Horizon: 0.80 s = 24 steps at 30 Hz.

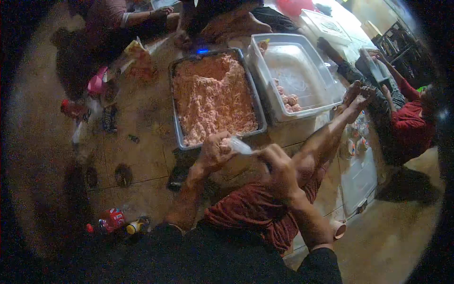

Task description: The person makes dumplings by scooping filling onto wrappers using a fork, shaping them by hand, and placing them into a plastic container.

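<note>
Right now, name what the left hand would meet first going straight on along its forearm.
Probably the dark tray, at its near rim; if the left hand is above that rim, the pink mixture inside comes first. Depth is unclear here.

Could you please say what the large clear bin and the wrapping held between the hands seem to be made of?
The large clear bin looks like smooth, rigid plastic: its walls are see-through and its rim catches the light. The wrapping may be thin, shiny plastic film: it is translucent and narrows at one end.
</note>
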Each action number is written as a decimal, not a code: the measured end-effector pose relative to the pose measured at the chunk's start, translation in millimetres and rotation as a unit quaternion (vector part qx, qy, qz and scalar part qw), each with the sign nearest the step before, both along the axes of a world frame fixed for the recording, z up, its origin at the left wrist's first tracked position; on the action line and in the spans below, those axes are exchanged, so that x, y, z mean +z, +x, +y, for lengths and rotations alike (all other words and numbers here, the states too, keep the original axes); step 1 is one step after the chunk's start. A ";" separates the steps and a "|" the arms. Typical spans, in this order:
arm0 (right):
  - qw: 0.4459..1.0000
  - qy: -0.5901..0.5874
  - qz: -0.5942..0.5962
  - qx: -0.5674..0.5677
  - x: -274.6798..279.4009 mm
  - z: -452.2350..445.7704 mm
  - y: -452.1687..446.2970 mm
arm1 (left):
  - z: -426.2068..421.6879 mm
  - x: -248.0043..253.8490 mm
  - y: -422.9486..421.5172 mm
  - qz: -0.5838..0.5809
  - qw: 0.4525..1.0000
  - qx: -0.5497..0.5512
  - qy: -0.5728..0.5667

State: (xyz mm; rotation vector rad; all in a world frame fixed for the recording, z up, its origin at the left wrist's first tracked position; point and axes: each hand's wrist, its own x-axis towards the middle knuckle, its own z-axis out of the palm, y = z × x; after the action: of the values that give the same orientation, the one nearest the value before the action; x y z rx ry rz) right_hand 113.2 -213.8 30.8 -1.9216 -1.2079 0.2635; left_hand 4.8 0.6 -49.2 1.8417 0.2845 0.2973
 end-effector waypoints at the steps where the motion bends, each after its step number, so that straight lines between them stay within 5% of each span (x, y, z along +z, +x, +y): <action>1: 0.998 0.049 -0.026 -0.043 5.9 2.0 -0.5 | -4.5 4.9 3.3 -0.075 0.996 0.011 0.046; 2: 0.998 0.047 -0.023 -0.042 9.3 1.4 -4.7 | -7.3 9.9 -0.5 -0.072 0.996 0.013 0.045; 4: 0.991 0.074 0.007 -0.110 14.9 3.0 -11.6 | -9.6 17.8 -1.9 -0.096 0.987 -0.004 -0.132; 6: 0.996 0.041 0.009 -0.072 -0.7 10.1 -18.6 | -2.6 1.4 0.4 0.014 0.956 -0.026 -0.291; 9: 0.997 0.042 -0.023 -0.053 0.9 9.3 -13.9 | 1.1 1.6 9.9 -0.074 0.997 -0.022 0.018; 14: 0.987 0.077 0.030 -0.137 26.2 0.4 -18.7 | -10.6 39.9 0.2 -0.041 0.998 0.022 -0.048; 15: 0.984 0.077 0.042 -0.154 28.9 0.9 -21.9 | -16.2 44.7 -1.2 -0.091 0.983 0.036 -0.157; 18: 0.993 0.050 0.024 -0.103 0.0 7.4 -21.6 | 9.8 6.4 2.0 0.165 0.946 -0.013 -0.277; 19: 0.999 0.021 -0.007 -0.036 -7.2 9.8 -20.3 | 3.6 12.7 1.3 0.081 0.988 -0.021 -0.132; 22: 0.998 0.016 0.028 -0.054 4.8 8.2 -18.9 | 0.7 27.9 3.7 0.037 0.992 -0.001 0.124; 24: 0.993 0.011 0.051 -0.107 20.3 1.6 -15.9 | -1.4 25.3 0.3 -0.088 0.990 0.049 0.101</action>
State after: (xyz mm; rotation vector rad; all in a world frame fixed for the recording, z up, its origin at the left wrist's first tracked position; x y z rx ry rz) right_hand 97.3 -212.1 51.1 -1.9751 -0.9259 0.2296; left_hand 5.1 -0.8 -23.9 1.9890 0.2292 0.5712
